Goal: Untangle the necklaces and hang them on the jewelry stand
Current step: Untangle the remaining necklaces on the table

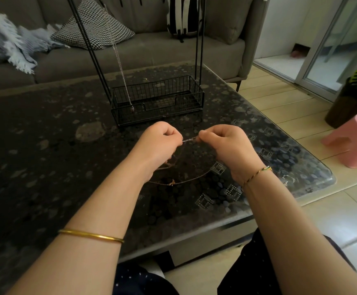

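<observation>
A thin tangled necklace chain (189, 139) is stretched between my two hands above the dark table. My left hand (158, 143) pinches one end and my right hand (224, 143) pinches the other. More chain loops down under my hands, with a small gold pendant (172, 182) lying on the table between my wrists. The black wire jewelry stand (158, 99) sits just beyond my hands, its basket base on the table and its thin uprights rising out of view. One silver necklace (120, 64) hangs from the stand, its pendant near the basket's left front.
The dark glass-topped table (45, 135) has its right edge and rounded corner close to my right arm. A grey sofa (143, 50) with cushions and a blanket stands behind it. A pink stool (352, 141) is on the floor at right.
</observation>
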Available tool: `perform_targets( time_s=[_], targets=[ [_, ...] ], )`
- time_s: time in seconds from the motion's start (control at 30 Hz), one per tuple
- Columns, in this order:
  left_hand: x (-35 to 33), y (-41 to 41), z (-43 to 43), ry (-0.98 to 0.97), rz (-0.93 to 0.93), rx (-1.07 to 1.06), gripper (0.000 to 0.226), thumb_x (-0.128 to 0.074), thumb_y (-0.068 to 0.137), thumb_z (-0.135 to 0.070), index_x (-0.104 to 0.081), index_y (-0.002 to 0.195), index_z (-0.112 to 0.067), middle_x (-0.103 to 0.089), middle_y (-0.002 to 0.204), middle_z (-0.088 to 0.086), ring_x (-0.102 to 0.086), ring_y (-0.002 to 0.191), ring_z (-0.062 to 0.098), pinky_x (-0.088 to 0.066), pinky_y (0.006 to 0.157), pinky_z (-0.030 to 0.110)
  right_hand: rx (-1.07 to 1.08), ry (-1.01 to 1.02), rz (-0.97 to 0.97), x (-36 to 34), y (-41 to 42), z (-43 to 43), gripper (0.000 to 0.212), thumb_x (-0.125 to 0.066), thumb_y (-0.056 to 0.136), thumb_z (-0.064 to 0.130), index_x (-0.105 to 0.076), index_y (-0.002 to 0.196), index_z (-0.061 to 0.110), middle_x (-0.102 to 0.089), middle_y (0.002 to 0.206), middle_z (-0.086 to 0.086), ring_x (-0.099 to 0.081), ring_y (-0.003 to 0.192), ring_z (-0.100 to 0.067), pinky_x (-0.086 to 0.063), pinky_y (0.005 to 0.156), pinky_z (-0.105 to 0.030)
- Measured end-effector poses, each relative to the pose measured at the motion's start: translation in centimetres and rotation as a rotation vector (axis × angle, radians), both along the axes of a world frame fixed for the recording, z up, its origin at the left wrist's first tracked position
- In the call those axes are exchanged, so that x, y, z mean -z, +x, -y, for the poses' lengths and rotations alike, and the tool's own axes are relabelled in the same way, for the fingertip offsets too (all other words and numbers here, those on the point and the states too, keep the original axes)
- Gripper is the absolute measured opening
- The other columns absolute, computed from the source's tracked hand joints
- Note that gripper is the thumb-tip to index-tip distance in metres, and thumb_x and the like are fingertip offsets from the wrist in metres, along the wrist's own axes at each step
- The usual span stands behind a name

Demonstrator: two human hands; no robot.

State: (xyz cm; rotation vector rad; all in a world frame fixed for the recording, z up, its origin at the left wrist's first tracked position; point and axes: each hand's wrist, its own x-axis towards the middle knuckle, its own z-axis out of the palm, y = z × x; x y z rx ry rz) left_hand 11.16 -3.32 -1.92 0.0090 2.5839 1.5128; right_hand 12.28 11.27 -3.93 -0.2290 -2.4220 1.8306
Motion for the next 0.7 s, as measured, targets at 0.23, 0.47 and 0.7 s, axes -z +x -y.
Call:
perform_targets(
  time_s=[0.23,0.47,0.7],
  targets=[
    [-0.08,0.28,0.13,0.009,-0.047,0.066,0.007,-0.066,0.088,-0.016,-0.068,0.087,-0.023,-0.053,0.070,-0.007,-0.047,0.065,0.007,-0.036,0.058,0.024,-0.026,-0.005,-0.041,-0.26,0.13,0.29,0.022,-0.058,0.092,0.022,-0.069,0.073,0.016,-0.060,0.063,0.013,-0.045,0.041,0.008,-0.032,0.046,-0.008],
    [0.17,0.10,0.09,0.044,-0.035,0.023,0.011,-0.065,0.088,-0.018,-0.068,0.078,-0.021,-0.053,0.064,-0.010,-0.045,0.062,0.005,-0.037,0.060,0.026,-0.036,-0.024,-0.053,-0.45,0.20,0.56,0.019,-0.060,0.089,0.015,-0.068,0.073,0.017,-0.057,0.056,0.017,-0.046,0.044,0.009,-0.034,0.048,-0.008],
    [0.08,0.02,-0.12,0.037,-0.005,0.036,0.010,-0.060,0.091,-0.015,-0.066,0.084,-0.019,-0.047,0.051,-0.010,-0.042,0.046,0.003,-0.036,0.048,0.018,-0.050,-0.087,-0.046,-0.42,0.26,0.94,0.020,-0.058,0.089,0.012,-0.068,0.072,0.016,-0.057,0.066,0.002,-0.045,0.051,-0.004,-0.041,0.050,-0.018]
  ],
)
